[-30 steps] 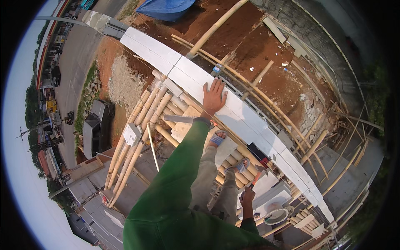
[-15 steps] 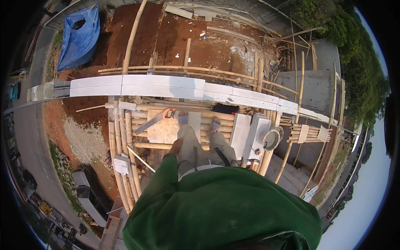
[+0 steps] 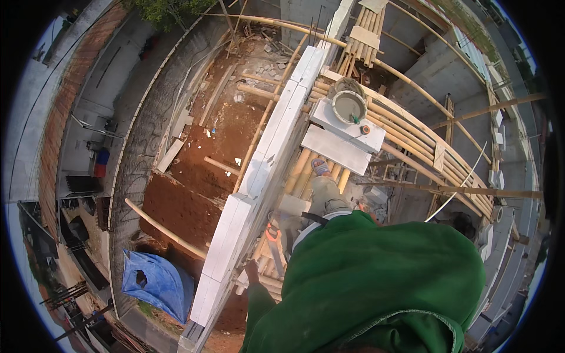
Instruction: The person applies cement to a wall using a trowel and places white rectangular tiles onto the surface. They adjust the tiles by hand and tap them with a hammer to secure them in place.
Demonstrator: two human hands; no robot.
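My left hand (image 3: 252, 270) is low beside the white block wall (image 3: 250, 173), close to its near side. Its fingers are too small and blurred to read, so I cannot make out a grip. A hand saw with an orange handle (image 3: 272, 233) lies on the bamboo platform (image 3: 301, 170) just right of that hand, its blade toward me. My right hand is hidden by my green-sleeved body. Ahead of my sandalled foot lie two light blocks, the nearer one a long pale block (image 3: 335, 148). A bucket of grey mortar (image 3: 349, 107) rests by the farther block (image 3: 376, 138).
A small round orange and black thing (image 3: 365, 130) sits on the farther block. Bundled bamboo poles (image 3: 406, 126) run along the right. Left of the wall, reddish soil (image 3: 170, 200) lies lower down, with a blue tarp (image 3: 156, 285). Openings show between the platform poles.
My view has swung round to the right, so the wall now runs diagonally. My body has turned, and my left hand has moved from beside my leg to near the wall.
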